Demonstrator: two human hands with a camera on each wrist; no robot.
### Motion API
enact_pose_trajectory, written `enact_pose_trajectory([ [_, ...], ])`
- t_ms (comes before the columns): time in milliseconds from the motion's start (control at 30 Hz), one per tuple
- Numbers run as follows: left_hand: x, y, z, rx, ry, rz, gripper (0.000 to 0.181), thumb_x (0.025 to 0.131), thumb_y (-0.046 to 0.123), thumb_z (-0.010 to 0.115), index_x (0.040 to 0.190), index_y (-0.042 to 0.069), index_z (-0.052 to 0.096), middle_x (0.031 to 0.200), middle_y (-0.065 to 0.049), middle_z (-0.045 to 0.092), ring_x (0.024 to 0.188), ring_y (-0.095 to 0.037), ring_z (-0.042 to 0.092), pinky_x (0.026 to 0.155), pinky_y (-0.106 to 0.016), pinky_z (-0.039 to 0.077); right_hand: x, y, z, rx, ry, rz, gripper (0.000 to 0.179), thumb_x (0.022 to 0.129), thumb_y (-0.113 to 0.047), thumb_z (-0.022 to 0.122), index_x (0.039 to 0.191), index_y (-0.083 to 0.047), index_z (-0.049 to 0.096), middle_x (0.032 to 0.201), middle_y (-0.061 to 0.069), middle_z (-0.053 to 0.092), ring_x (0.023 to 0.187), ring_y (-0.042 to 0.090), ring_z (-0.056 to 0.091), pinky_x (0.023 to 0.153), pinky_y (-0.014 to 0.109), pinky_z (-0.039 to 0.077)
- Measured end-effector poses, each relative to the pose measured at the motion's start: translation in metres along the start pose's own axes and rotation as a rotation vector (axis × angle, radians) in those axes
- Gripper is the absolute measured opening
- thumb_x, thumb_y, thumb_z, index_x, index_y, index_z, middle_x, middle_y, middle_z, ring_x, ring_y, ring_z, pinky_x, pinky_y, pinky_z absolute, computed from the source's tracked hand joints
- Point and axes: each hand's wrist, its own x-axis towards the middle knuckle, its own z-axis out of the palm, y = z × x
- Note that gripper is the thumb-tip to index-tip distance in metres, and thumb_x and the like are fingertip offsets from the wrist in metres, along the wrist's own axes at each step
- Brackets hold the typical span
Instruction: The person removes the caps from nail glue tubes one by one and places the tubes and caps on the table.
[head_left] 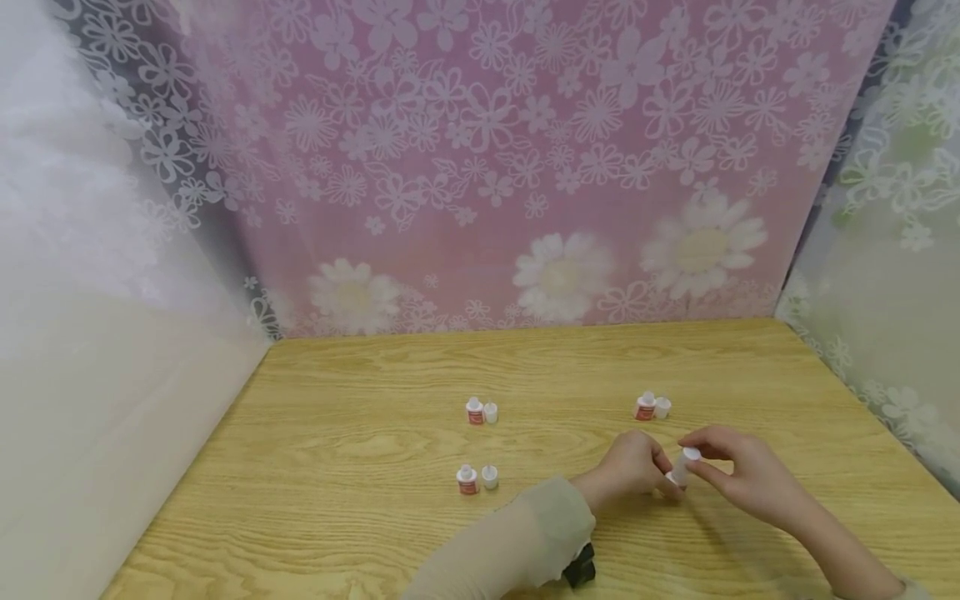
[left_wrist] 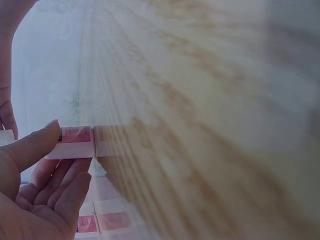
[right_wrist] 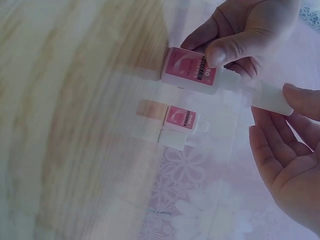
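My left hand [head_left: 633, 464] holds a small white bottle with a red label [right_wrist: 190, 69] upright on the wooden table, thumb on one side and fingers on the other. Between the thumb and fingers of my right hand [head_left: 746, 475] is a white cap [right_wrist: 272, 98]. In the right wrist view the cap sits just off the bottle's ridged neck, in line with it; whether its stem is still inside is too blurred to tell. The left wrist view shows the same bottle [left_wrist: 75, 142] in the left fingers, its base at the table.
Behind the hands stands another open bottle [head_left: 645, 407] beside its cap [head_left: 662, 407]. To the left are two more open bottles, a back one [head_left: 475, 412] and a front one [head_left: 467, 481], each with an upturned cap alongside. Flowered curtains [head_left: 525, 167] enclose the table [head_left: 337, 433].
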Motion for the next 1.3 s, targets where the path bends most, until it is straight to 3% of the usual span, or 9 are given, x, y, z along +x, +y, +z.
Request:
enact_pose_trajectory([
  [1067, -0.001, 0.0, -0.0007, -0.01, -0.007, 0.003, 0.022, 0.061, 0.018, 0.082, 0.056, 0.013, 0.061, 0.052, 0.011, 0.051, 0.048, -0.005, 0.044, 0.045, -0.018, 0.036, -0.0035, -0.0031, -0.0071, -0.039, 0.068, 0.0, 0.028, 0.068, 0.005, 0.072, 0.089, -0.011, 0.063, 0.087, -0.004, 0.061, 0.078, 0.002, 0.056, 0.061, 0.022, 0.047],
  [1300, -0.0013, -0.0005, -0.0006, -0.004, -0.009, 0.015, 0.02, 0.061, 0.018, 0.082, 0.057, 0.013, 0.063, 0.051, 0.011, 0.051, 0.049, -0.004, 0.044, 0.045, -0.018, 0.036, -0.0046, -0.0035, -0.0083, -0.046, 0.055, 0.011, 0.027, 0.068, 0.004, 0.072, 0.089, -0.012, 0.063, 0.087, -0.006, 0.06, 0.077, 0.002, 0.056, 0.062, 0.026, 0.048],
])
